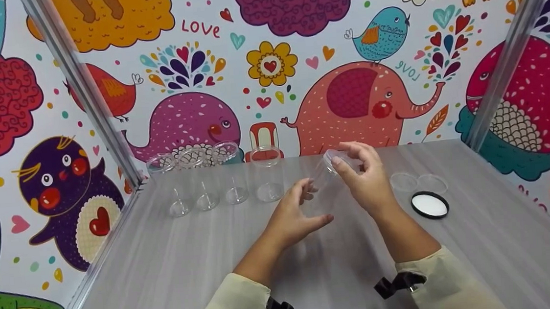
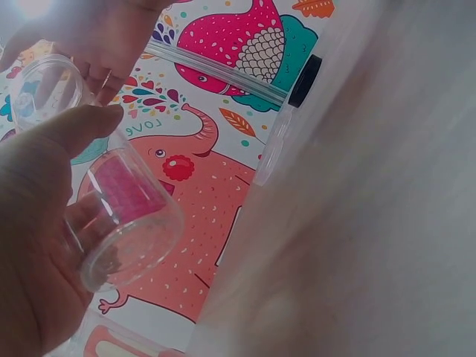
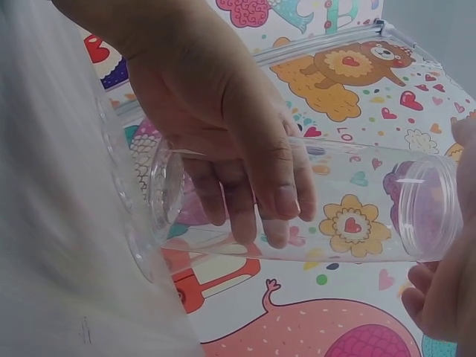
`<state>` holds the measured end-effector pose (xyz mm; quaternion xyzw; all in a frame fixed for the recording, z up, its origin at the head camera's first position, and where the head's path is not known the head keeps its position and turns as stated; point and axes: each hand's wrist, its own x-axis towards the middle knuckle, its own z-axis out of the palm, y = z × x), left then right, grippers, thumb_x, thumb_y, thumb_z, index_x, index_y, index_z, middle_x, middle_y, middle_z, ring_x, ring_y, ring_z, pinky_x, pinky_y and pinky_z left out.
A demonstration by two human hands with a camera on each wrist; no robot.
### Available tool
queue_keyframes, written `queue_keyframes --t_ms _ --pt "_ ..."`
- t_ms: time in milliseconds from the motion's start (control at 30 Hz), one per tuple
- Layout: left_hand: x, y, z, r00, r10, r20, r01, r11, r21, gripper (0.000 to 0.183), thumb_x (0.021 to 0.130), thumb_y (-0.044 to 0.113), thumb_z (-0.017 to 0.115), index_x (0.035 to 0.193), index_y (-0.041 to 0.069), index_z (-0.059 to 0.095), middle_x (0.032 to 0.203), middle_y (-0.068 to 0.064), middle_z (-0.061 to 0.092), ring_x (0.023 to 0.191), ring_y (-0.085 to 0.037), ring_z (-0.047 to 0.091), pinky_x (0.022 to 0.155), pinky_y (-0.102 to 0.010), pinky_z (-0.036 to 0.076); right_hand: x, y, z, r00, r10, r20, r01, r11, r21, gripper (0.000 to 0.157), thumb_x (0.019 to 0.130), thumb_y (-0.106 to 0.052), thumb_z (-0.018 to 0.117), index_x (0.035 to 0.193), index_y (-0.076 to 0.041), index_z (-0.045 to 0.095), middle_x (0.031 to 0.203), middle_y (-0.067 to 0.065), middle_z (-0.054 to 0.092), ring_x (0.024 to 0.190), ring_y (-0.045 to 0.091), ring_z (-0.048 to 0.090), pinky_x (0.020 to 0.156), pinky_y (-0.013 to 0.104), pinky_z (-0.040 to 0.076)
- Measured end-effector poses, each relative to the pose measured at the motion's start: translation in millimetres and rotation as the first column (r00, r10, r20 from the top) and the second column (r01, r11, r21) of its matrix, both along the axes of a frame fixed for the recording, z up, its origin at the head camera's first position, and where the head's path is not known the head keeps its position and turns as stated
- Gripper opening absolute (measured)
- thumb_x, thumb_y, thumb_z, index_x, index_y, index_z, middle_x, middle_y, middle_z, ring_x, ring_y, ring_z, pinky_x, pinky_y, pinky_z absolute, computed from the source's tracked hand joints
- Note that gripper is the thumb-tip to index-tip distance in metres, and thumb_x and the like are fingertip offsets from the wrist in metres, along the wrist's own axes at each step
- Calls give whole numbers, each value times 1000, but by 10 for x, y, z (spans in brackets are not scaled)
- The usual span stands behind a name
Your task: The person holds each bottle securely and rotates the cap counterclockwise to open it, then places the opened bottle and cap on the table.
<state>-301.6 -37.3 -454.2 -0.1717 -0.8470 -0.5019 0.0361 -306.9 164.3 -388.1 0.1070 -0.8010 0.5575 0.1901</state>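
A clear plastic jar [image 1: 323,182] is held tilted above the table between both hands. My left hand [image 1: 293,216] grips its body, thumb on one side and fingers on the other; in the left wrist view the base of the jar [image 2: 137,249] points toward the lower right. Around the rimmed end my right hand [image 1: 369,181] curls its thumb and fingers. The right wrist view shows this ringed end of the jar [image 3: 430,210] by the right fingers, with the left hand [image 3: 238,141] across the body near the base.
Several clear jars [image 1: 269,192] stand in a row at the back left of the grey table [image 1: 205,268]. On the right lie two clear discs [image 1: 433,184] and a black-rimmed white lid [image 1: 429,205]. A printed wall [image 1: 271,110] rises behind, with metal posts [image 1: 503,58] at the corners.
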Motion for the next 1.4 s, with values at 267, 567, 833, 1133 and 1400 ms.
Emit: queue_keyframes --t_ms 267,567,833,1133,1400 --pt "20 -12 -3 1000 -2 -2 2 1000 4 92 79 47 93 156 29 46 147 3 65 136 -21 62 111 -53 57 12 -2 26 997 -70 27 67 991 117 56 93 -53 78 136 -17 71 139 10 57 121 26 53 97 45 61" --pt "17 -10 -4 1000 0 7 0 1000 12 92 79 43 94 156 28 46 146 4 65 136 -21 62 112 -54 57 39 -6 1 998 33 -57 -27 996 87 36 103 -25 63 137 -19 72 148 4 62 139 28 52 111 61 52" --pt "11 -6 1 1000 5 29 -6 1000 14 95 78 47 94 157 28 45 151 -3 63 138 -24 61 113 -54 56 44 -3 -37 989 124 -74 -119 990 71 50 104 -15 43 148 -22 65 160 -3 57 152 28 47 120 65 43" --pt "12 -10 -10 1000 -1 20 0 1000 12 94 78 47 94 157 28 46 149 1 64 137 -22 61 112 -52 56 36 -16 -37 986 140 -89 -135 989 64 50 104 -14 42 148 -20 65 162 -3 54 154 28 45 123 67 39" --pt "-3 -1 -21 1000 -6 -20 6 1000 12 89 80 41 94 154 25 48 142 3 66 134 -24 63 112 -54 56 10 -29 -22 998 27 -60 -21 996 92 46 102 -42 69 143 -21 66 153 5 54 140 27 51 110 60 56"
